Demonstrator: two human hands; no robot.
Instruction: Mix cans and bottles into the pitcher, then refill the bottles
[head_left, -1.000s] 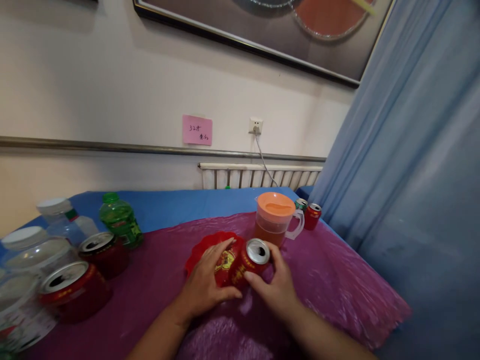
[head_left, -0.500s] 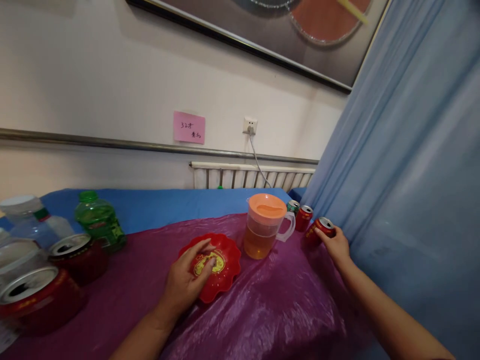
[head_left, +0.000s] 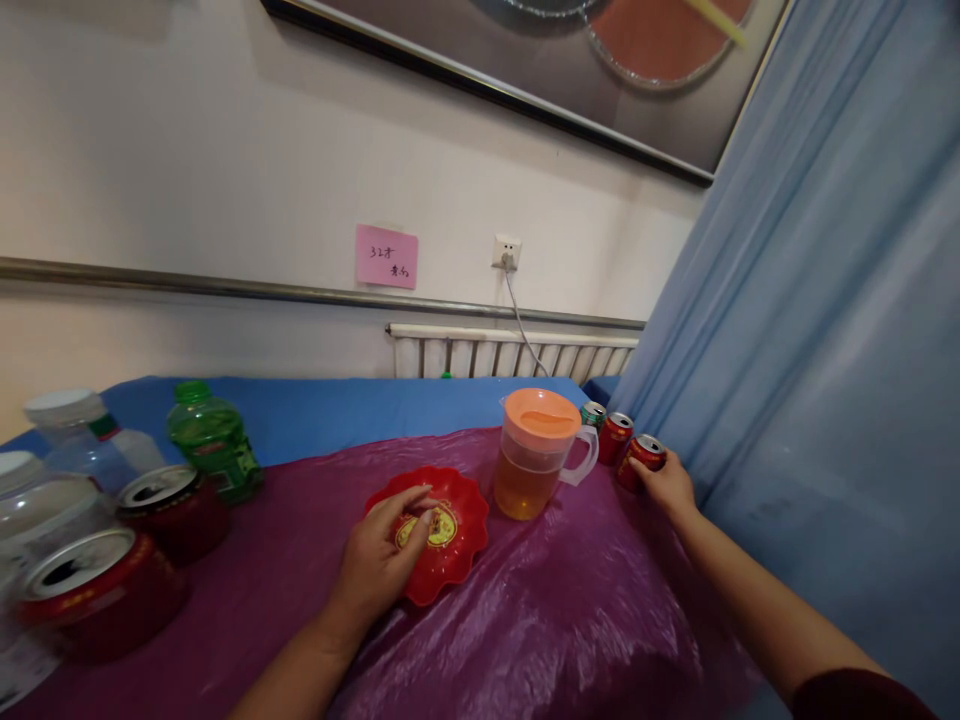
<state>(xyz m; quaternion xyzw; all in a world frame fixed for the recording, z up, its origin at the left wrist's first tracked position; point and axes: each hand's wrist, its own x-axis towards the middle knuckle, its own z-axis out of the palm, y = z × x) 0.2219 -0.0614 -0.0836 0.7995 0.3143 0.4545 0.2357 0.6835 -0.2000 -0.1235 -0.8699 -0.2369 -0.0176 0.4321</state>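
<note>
At the right, my right hand (head_left: 670,485) is wrapped round a red can (head_left: 642,462), which stands upright by the curtain. Next to it are another red can (head_left: 616,438) and a green can (head_left: 592,415). My left hand (head_left: 386,545) hovers over the left part of a red scalloped dish (head_left: 461,530) with a yellow printed centre; its thumb and fingers are apart and nothing is between them. A clear pitcher (head_left: 523,480) with an orange lid and amber liquid stands between the dish and the cans, its handle toward the cans.
At the left stand a green bottle (head_left: 214,440), large red cans (head_left: 97,590) and clear plastic bottles (head_left: 97,440). A purple plastic sheet (head_left: 300,560) lies over a blue cover (head_left: 337,405). A blue curtain (head_left: 817,300) hangs along the right side.
The can in my right hand has gone from tilted to upright, closer to the other red can. My left hand has stayed over the dish. The view has shifted slightly.
</note>
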